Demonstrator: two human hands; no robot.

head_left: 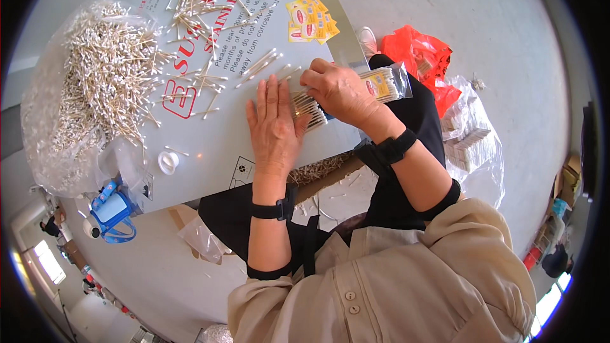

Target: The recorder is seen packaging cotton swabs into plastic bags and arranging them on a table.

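Note:
My left hand (pixel 276 130) lies with its fingers stretched out along the left edge of a row of cotton swabs (pixel 308 110), thumb against them. The swabs lie side by side at the table's near right edge; a clear bag seems to surround them, but I cannot be sure. Over the row's upper right end, my right hand (pixel 340 92) has its fingers curled into a pinch; what they hold is hidden. Just right of that hand is a clear packet of swabs with a yellow label (pixel 379 84). A few loose swabs (pixel 262 65) lie beyond my left fingertips.
A large clear bag heaped with swabs (pixel 105 73) fills the table's left side. Yellow cards (pixel 310 19) lie at the far edge. Nearer are a white round lid (pixel 168 162) and a blue strapped bottle (pixel 113 209). Red (pixel 416 57) and clear bags (pixel 470 146) stand on the floor, right.

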